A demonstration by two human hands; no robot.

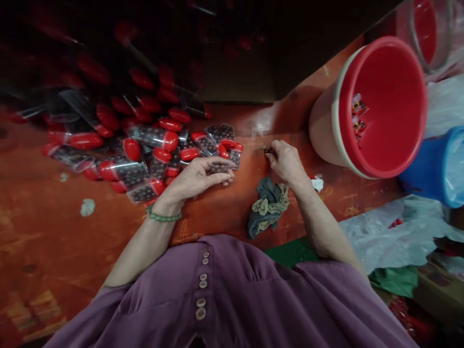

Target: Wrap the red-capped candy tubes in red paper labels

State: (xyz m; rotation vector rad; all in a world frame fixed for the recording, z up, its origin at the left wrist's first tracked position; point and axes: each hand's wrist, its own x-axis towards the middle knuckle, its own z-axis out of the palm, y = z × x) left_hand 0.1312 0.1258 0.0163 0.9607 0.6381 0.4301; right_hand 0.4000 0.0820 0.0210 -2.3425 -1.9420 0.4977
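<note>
My left hand (203, 178) is closed around a small clear container of dark balls (219, 167), partly covered by the fingers. Beside it spreads a pile of similar clear containers with red caps (155, 137), many filled with dark balls. My right hand (284, 160) is pinched low over the orange-red tabletop (239, 208). A tiny dark and yellowish item (267, 150) shows at its fingertips, too small to name. Just below the right hand lies a crumpled grey and tan cloth (268, 205).
To the right, a red bucket (391, 106) with a few small colourful pieces inside leans in a white one. A blue bucket (427, 166) and plastic sheeting (395, 227) lie beyond. A dark box (239, 92) overhangs the far side. White scraps (87, 207) dot the table.
</note>
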